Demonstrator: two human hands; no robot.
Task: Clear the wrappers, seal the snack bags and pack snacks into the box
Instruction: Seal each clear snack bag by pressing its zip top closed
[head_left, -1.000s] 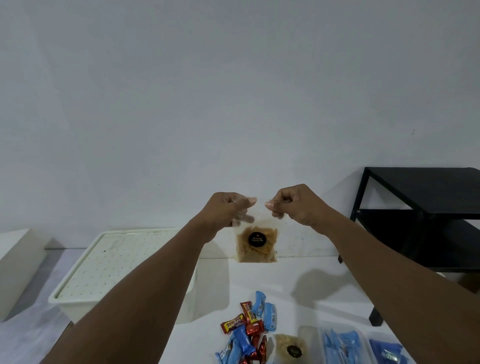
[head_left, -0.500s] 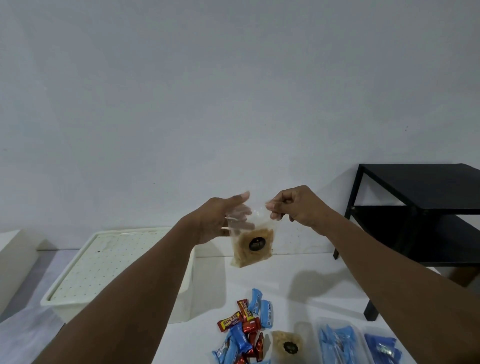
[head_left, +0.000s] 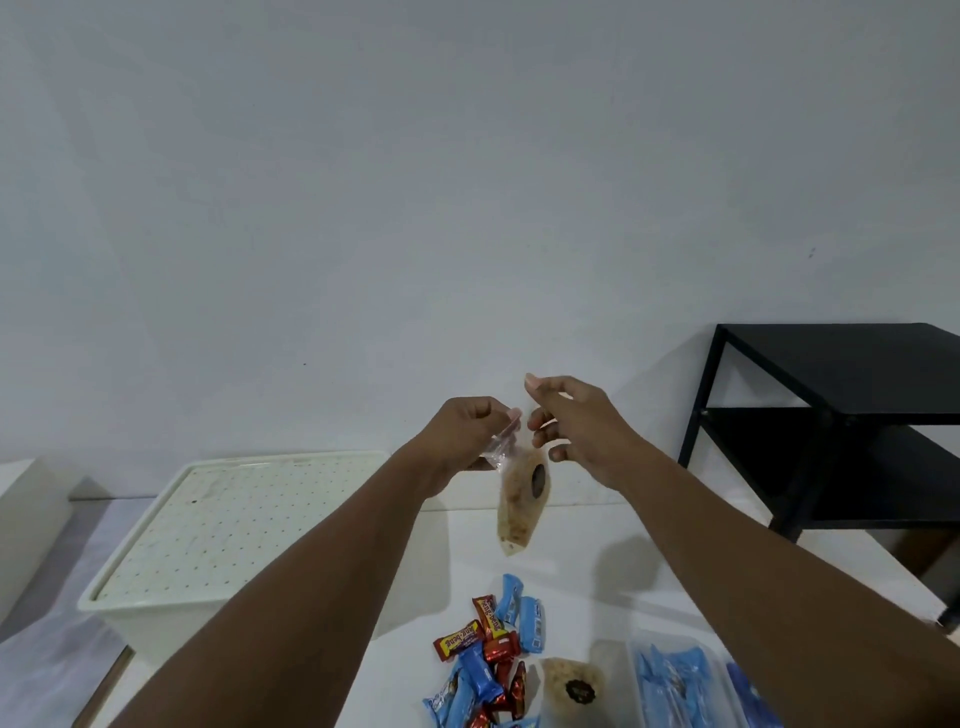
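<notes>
A clear snack bag (head_left: 521, 499) of brown crisps with a round black label hangs in the air above the table. My left hand (head_left: 462, 436) pinches its top corner, and the bag dangles edge-on. My right hand (head_left: 571, 421) hovers just to the right of the bag with its fingers spread, holding nothing. A second crisp bag (head_left: 571, 686) lies on the white table (head_left: 582, 577) below. Beside it sits a pile of red and blue wrapped candies (head_left: 493, 654). A white box with a dotted lid (head_left: 228, 525) stands at the left.
Clear trays of blue wrapped snacks (head_left: 680, 680) sit at the bottom right, partly behind my right forearm. A black two-level side table (head_left: 841, 415) stands at the right against the white wall. A white block (head_left: 26, 519) is at the far left.
My right hand has let go of the bag's top and opened. My left hand now grips the bag alone, and the bag has swung edge-on and lower.
</notes>
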